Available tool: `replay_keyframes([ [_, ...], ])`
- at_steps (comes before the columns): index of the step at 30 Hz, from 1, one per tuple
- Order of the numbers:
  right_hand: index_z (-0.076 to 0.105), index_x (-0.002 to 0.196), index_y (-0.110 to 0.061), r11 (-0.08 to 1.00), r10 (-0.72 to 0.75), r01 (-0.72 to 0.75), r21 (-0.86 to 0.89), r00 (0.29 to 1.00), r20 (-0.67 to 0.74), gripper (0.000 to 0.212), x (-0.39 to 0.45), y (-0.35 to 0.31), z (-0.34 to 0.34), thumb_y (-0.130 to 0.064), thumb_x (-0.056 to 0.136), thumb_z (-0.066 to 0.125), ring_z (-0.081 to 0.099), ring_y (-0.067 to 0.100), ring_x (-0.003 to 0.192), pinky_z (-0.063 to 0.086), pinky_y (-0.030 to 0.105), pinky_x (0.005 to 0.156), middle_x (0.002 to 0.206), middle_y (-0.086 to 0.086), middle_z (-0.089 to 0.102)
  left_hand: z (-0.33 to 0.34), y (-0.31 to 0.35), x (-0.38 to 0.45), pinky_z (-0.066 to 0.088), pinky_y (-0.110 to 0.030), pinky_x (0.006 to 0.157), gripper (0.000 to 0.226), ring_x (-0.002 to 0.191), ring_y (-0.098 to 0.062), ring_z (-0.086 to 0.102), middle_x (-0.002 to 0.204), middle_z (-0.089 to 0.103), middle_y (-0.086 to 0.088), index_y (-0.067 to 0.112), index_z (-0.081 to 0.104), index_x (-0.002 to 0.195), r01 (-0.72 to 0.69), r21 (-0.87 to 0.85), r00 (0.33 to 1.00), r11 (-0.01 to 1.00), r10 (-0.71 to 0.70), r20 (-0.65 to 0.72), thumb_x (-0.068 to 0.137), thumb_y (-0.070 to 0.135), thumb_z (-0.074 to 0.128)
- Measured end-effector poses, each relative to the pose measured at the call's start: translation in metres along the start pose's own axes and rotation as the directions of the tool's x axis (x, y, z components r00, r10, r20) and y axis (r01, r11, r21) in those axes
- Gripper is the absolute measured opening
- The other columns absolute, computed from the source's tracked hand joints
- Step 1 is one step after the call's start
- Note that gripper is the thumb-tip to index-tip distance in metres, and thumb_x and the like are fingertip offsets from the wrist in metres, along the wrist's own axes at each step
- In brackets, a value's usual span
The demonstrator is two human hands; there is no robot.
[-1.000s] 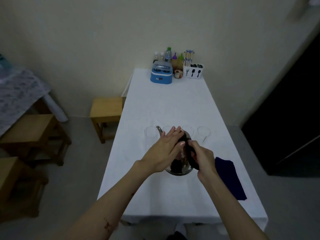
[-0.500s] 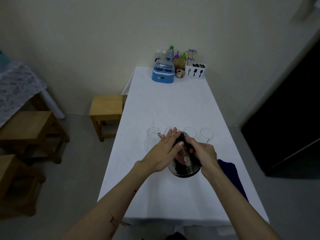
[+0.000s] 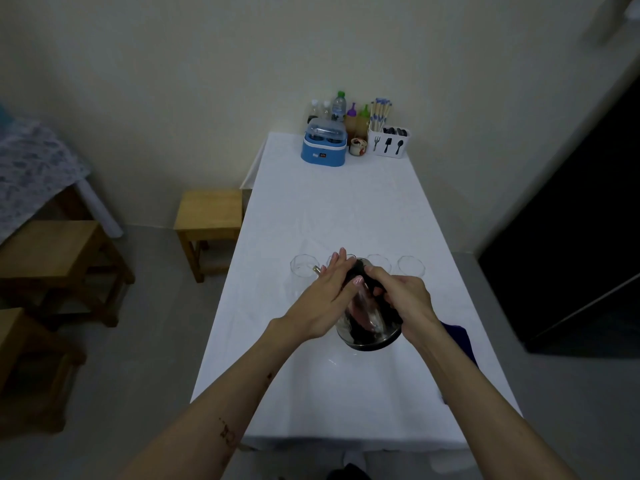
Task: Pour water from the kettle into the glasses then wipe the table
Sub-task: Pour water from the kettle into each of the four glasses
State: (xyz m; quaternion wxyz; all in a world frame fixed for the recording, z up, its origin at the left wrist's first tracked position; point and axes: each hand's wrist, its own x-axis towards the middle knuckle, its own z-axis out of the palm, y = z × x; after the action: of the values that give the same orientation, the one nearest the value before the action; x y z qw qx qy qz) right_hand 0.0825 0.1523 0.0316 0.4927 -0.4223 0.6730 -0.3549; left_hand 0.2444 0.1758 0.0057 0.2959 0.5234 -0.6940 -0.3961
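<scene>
Both hands on the shiny round metal kettle [image 3: 369,327]

Right hand [image 3: 403,299] fingers grip its black handle; left hand [image 3: 327,299] rests flat, fingers extended, before four clear glasses [image 3: 410,266] on the white worktop [image 3: 332,209].

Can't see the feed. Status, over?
Right hand gripping kettle handle, left hand flat on its lid. Four glasses just beyond. Nothing blocking.

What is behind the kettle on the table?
Four clear glasses stand in a row behind the kettle. The hands, left and right, partly cover the middle two.
</scene>
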Motion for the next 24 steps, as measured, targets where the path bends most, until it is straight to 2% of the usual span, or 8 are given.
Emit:
replay_keyframes([
  [5, 0.075, 0.07, -0.011, 1.0, -0.001, 0.001, 0.002, 1.0, 0.008, 0.039, 0.0, -0.003, 0.002, -0.05, 0.072, 0.08, 0.062, 0.018, 0.068, 0.047, 0.03, 0.067, 0.069, 0.0, 0.072, -0.001, -0.003, 0.002, -0.005, -0.02, 0.116, 0.059, 0.146, 0.001, -0.009, 0.163, -0.002, 0.007, 0.025, 0.015, 0.154, 0.015, -0.014, 1.0, 1.0, -0.015, -0.006, 0.102, 0.049, 0.027],
  [11, 0.077, 0.073, -0.009, 1.0, 0.004, -0.004, -0.006, 1.0, 0.013, 0.04, 0.001, -0.005, 0.002, -0.049, 0.072, 0.08, 0.062, 0.018, 0.069, 0.048, 0.03, 0.067, 0.072, 0.002, 0.073, 0.002, -0.006, 0.003, -0.007, -0.018, 0.114, 0.061, 0.146, 0.001, -0.012, 0.163, -0.007, 0.007, 0.025, 0.01, 0.155, 0.015, 0.0, 1.0, 1.0, -0.015, -0.007, 0.101, 0.05, 0.025],
  [19, 0.075, 0.069, -0.011, 1.0, 0.003, -0.002, -0.026, 1.0, 0.017, 0.039, 0.002, -0.005, 0.005, -0.05, 0.071, 0.079, 0.063, 0.018, 0.071, 0.047, 0.03, 0.067, 0.072, 0.001, 0.073, 0.002, -0.01, 0.003, -0.007, -0.017, 0.112, 0.063, 0.145, 0.002, -0.013, 0.163, -0.01, 0.009, 0.025, 0.007, 0.155, 0.024, -0.001, 1.0, 1.0, -0.024, -0.01, 0.101, 0.051, 0.025],
  [24, 0.076, 0.073, -0.009, 1.0, 0.002, -0.001, -0.015, 1.0, 0.026, 0.039, 0.002, -0.006, 0.007, -0.048, 0.073, 0.079, 0.063, 0.018, 0.071, 0.047, 0.03, 0.066, 0.073, 0.002, 0.073, 0.003, -0.011, 0.002, -0.006, -0.021, 0.116, 0.063, 0.145, 0.002, -0.015, 0.162, -0.014, 0.01, 0.025, 0.005, 0.155, 0.019, -0.008, 1.0, 1.0, -0.019, -0.015, 0.101, 0.051, 0.024],
])
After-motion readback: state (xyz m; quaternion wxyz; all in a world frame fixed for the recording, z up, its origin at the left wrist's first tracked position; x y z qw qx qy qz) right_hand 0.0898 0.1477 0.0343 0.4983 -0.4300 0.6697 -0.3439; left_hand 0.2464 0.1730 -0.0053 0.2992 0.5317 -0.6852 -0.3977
